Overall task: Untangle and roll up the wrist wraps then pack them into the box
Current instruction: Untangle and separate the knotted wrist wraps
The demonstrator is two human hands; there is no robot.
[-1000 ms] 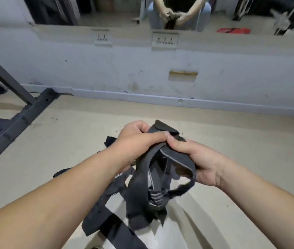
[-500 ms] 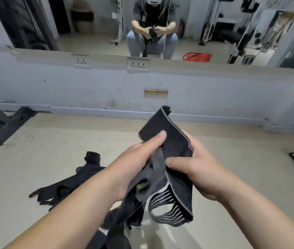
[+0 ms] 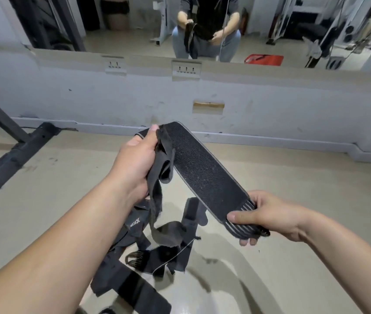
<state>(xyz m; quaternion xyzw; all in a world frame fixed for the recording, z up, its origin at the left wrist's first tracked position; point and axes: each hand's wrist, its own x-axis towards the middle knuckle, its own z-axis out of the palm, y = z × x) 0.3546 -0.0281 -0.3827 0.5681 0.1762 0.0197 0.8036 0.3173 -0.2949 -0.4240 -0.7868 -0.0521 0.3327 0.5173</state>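
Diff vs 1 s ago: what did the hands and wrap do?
The hands pulled apart: right hand drew the striped end down and rightward, left hand kept the bunched end, so the wrist wrap now stretches out between them. Both still grip it; other wraps stay tangled on the floor.

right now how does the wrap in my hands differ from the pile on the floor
The held wrap is stretched flat between the left hand and right hand; the floor pile lies crumpled and overlapping. The held wrap is up in the air; the floor pile rests on the floor. Both are black with pale stripes.
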